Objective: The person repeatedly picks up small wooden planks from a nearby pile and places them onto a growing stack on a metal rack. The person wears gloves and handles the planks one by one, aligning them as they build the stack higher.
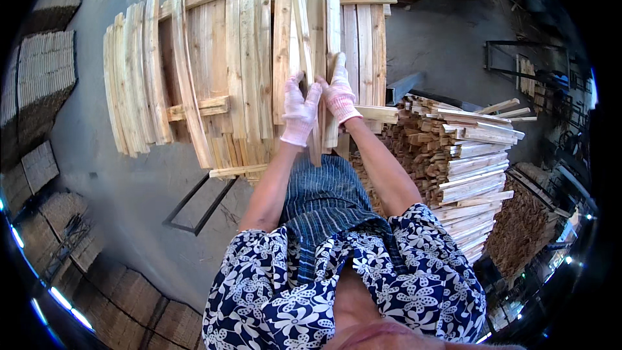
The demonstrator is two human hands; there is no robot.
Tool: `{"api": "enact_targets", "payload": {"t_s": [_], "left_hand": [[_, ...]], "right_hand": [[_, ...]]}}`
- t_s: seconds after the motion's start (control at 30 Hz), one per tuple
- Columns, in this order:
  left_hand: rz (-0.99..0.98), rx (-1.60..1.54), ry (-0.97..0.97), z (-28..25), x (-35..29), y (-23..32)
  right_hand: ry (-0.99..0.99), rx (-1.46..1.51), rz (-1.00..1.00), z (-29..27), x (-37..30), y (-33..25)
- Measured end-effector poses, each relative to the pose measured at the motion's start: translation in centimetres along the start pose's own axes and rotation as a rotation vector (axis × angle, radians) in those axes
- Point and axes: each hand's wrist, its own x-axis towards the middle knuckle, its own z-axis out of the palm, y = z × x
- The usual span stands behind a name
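Observation:
My left hand [300, 111] and my right hand [339, 96], both in pale pinkish work gloves, are close together over a wide layer of wooden slats [249, 58]. A narrow slat [302, 26], slightly tilted, runs away from me, and its near end is between my hands. My left fingers are closed at that slat. The right hand grips a neighbouring slat [333, 19], its fingers lying along the wood. Parts of both grips are hidden behind the gloves. Crosswise battens [197, 109] show under the slats where gaps are left.
A tall stack of slats [470, 175] stands close on my right, some ends sticking out. A dark metal frame [201, 204] juts over the concrete floor [149, 201] at left. Bundled wood stacks [48, 68] line the far left, and a metal rack [525, 58] stands at far right.

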Motion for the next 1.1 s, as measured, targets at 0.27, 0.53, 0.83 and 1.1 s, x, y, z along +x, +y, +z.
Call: {"api": "enact_targets", "payload": {"t_s": [0.27,0.53,0.83,1.1], "left_hand": [[-0.072,-0.178,-0.073,2.2,-1.8,4.1],[0.286,0.320,-0.294,1.1,-3.5,4.8],[0.236,0.988,-0.511,-8.4,-10.0,1.6],[0.457,1.122,-0.666,-5.2,-8.9,0.9]], "right_hand": [[-0.329,1.007,0.296,-8.8,-1.4,0.3],[-0.151,0.458,0.042,-10.3,1.5,3.5],[-0.063,-0.334,0.209,-1.8,1.0,2.9],[0.188,-0.302,-0.126,-2.1,0.7,2.6]]}}
